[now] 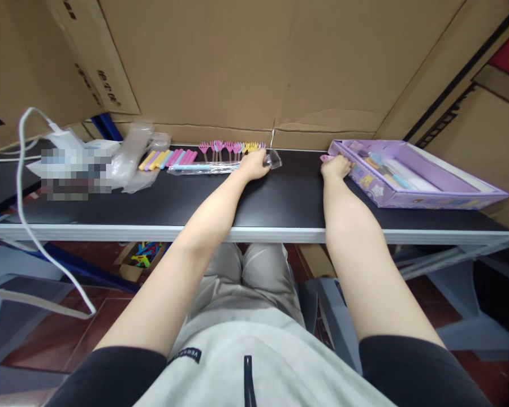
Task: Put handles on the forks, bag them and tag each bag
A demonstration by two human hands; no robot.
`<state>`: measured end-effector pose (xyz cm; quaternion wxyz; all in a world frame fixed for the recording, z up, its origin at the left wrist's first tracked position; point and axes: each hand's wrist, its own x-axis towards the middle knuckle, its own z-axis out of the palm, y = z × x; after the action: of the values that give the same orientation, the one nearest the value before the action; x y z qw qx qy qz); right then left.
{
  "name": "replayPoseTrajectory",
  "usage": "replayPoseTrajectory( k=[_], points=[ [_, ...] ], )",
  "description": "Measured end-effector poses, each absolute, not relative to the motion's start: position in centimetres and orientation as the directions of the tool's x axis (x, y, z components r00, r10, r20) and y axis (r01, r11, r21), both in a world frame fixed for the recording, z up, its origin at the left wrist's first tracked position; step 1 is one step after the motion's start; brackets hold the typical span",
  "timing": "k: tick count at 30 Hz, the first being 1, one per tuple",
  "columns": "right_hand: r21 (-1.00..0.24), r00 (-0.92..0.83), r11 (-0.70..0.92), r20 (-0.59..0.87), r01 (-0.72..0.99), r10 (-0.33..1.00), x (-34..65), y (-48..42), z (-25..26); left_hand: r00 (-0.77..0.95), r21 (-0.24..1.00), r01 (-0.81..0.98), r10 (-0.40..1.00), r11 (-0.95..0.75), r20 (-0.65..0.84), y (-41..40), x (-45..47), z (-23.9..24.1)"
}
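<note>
My left hand [254, 164] is closed over the right part of a clear plastic sleeve [203, 168], which has light-blue sticks inside. Behind it, small hand-shaped pieces [218, 148] in pink, yellow and purple stand in a row against the cardboard. Left of the sleeve lie several short coloured tubes [168, 159] in yellow, purple, blue and pink. My right hand [338, 166] has its fingers curled at the left corner of a purple box [428, 200]. A pink piece [324, 159] pokes out beside that hand; its kind is hard to make out.
Crumpled plastic bags [133, 158] and a white cable [20, 169] are at the left of the black table [280, 198]. Cardboard walls [237, 62] rise behind and at both sides. Below the table, a small carton [131, 272] holds colourful pieces.
</note>
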<state>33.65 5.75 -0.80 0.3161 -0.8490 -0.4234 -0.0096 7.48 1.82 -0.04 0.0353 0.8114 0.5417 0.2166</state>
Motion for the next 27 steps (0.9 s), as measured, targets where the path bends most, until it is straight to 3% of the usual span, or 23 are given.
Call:
replayPoseTrajectory(
  k=[27],
  points=[
    [-0.474, 0.632, -0.477, 0.249, 0.74, 0.734, 33.13, 5.23, -0.25, 0.321, 0.318, 0.848, 0.889, -0.423, 0.327, 2.27, 7.45, -0.29]
  ],
)
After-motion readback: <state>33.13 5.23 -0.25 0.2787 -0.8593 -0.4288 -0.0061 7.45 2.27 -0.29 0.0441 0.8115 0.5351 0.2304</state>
